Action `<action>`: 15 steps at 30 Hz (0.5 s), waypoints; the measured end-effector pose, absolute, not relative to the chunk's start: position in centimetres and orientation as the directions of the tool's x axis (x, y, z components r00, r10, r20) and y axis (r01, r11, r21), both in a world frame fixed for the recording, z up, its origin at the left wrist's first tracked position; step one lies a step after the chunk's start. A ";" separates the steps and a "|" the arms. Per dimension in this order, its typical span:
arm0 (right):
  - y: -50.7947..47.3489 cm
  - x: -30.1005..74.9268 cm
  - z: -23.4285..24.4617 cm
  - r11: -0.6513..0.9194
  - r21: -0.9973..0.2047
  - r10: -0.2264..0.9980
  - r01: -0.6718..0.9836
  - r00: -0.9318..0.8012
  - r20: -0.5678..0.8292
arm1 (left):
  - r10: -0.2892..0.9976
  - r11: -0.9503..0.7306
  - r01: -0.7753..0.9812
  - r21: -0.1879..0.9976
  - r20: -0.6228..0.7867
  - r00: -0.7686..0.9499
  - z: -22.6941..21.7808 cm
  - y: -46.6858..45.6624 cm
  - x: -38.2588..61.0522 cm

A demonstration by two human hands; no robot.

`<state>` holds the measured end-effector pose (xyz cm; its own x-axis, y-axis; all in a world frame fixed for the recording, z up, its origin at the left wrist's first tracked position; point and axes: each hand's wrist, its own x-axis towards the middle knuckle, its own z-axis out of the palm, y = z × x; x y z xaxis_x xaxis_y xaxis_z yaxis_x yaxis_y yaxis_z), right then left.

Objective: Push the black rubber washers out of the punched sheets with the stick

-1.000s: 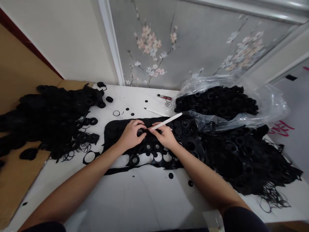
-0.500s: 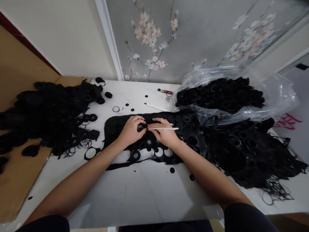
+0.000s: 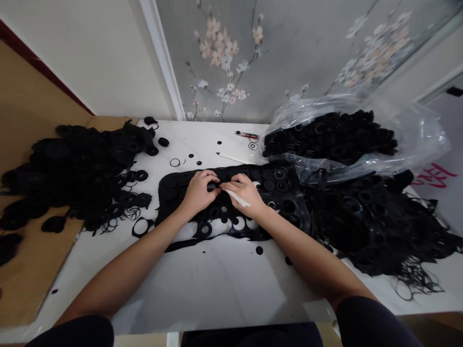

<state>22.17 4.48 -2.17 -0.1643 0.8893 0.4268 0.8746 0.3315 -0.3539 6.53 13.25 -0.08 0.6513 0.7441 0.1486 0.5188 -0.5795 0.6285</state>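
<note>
As the left hand [image 3: 198, 191] curls, the right hand [image 3: 249, 192] holds a stick [image 3: 238, 198].

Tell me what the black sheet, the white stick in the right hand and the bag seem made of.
Black sheet: probably rubber, mostly matt; its irregular, wavy edges look pliable.
White stick: perhaps plastic or coated wood, smooth-looking; its even white colour leaves this open.
Bag: apparently clear plastic film, glossy; it is see-through, crinkled and catches highlights.

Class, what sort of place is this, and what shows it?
Probably a workshop: a black sheet with round holes, a clear bag of black rings, and heaped black pieces on a white table.
</note>
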 end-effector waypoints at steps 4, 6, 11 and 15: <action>4.9 22.3 -2.6 0.340 -0.438 0.883 0.832 -0.123 0.452 | 0.764 -0.552 0.543 0.633 0.123 0.633 0.2 13.2 6.8; 5.2 22.3 -2.6 0.303 -0.494 0.883 0.815 -0.044 0.468 | 0.766 -0.549 0.547 0.632 0.118 0.632 0.3 13.1 6.9; 5.8 22.8 -2.2 0.194 -0.664 0.841 0.722 0.226 0.492 | 0.762 -0.559 0.556 0.616 0.118 0.636 0.4 12.9 6.7; 5.3 23.7 -1.6 0.118 -0.756 0.763 0.644 0.428 0.484 | 0.754 -0.576 0.557 0.599 0.127 0.644 0.3 12.9 6.6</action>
<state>23.67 5.32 -1.62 0.4280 0.7633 0.4839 0.6443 0.1178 -0.7556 6.58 12.86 0.34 0.6440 0.7545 0.1267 0.5566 -0.5757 0.5990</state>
